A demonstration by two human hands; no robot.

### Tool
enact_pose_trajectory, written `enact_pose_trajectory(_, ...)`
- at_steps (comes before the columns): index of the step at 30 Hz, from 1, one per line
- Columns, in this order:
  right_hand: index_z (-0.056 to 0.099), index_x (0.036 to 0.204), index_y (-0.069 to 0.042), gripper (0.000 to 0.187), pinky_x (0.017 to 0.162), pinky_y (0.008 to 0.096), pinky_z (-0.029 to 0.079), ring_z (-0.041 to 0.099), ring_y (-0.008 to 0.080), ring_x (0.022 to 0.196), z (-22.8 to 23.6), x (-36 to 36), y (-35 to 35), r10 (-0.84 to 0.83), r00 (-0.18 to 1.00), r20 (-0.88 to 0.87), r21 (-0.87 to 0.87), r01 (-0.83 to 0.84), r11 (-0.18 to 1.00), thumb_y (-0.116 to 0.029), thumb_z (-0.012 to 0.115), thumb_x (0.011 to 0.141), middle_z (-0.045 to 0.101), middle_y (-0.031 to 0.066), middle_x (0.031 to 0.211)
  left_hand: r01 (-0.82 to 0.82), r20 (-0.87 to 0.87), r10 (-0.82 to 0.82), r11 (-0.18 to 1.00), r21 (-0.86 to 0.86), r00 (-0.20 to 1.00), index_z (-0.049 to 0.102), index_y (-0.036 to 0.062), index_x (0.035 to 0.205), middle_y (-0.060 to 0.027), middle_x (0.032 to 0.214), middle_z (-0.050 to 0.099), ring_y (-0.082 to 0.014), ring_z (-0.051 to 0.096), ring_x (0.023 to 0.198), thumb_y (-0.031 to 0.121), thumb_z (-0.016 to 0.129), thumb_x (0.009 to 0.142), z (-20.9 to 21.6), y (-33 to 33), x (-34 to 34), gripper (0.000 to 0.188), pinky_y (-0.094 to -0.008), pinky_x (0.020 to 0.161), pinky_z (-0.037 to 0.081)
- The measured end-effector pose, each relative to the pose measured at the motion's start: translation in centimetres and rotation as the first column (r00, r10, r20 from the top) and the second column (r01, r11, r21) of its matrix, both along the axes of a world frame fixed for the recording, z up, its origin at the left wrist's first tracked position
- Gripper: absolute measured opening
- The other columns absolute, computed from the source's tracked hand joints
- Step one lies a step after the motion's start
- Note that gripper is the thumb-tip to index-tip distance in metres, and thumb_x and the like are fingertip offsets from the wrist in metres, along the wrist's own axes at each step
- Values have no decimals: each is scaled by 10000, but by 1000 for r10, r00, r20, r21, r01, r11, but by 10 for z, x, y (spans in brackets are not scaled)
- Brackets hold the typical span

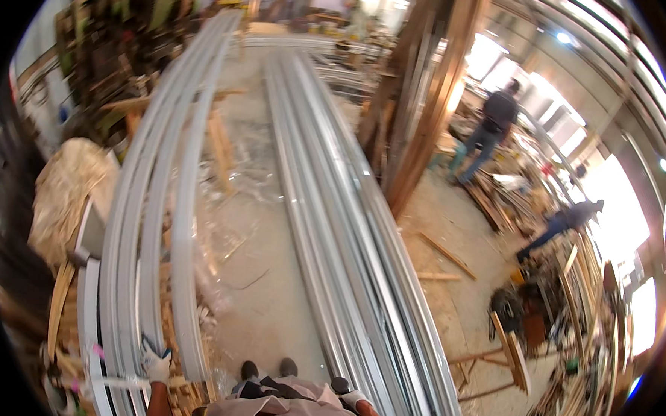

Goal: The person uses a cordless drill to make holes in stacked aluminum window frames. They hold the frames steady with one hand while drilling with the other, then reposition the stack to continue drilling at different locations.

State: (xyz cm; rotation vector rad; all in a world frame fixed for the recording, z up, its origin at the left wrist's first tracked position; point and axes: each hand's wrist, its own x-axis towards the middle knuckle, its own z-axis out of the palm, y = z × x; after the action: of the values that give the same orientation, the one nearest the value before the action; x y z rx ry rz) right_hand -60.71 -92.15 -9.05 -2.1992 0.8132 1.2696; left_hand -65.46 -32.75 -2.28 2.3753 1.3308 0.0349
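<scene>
My left hand point(156, 364), in a white glove with dark fingertips, rests at the near end of a long grey metal profile point(155, 296). Its fingers look spread over the metal. Several such profiles run side by side away from me on the left, over wooden supports. At my right side, my gloved right hand point(353, 399) is low beside a second row of shiny metal profiles point(347, 231). A small dark rounded thing point(340, 385) shows at its fingers, which look closed; its kind is unclear. My shoes point(268, 368) stand between the two rows.
A wooden trestle point(219, 145) stands under the left profiles. Crumpled clear plastic point(231, 203) litters the floor. Brown upright beams point(433, 100) rise beyond the right row. Two people point(496, 115) are farther right, near scrap piles. A wooden stand point(513, 357) is nearer on the right.
</scene>
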Motion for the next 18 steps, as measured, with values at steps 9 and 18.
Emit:
enact_pose_trajectory(9,723,1091,-21,711,819,420,515,678,249,1045,-15,-118,39,-297,955,21,6,297,955,-586,784,664,713,188,1085,-46,-29,43,993,-111,999,89,111,1570,-226,1524,323,-401,406,1339,214,837,719,-29,38,27,1137,-440,1128,348)
enact_pose_trajectory(18,718,1088,-8,710,815,420,515,673,244,1049,30,-136,108,-463,880,108,82,456,886,-577,782,669,711,195,1086,-56,96,113,885,-463,989,280,-26,1490,-201,1457,418,-341,487,1259,211,810,791,-45,103,40,908,-408,1086,419)
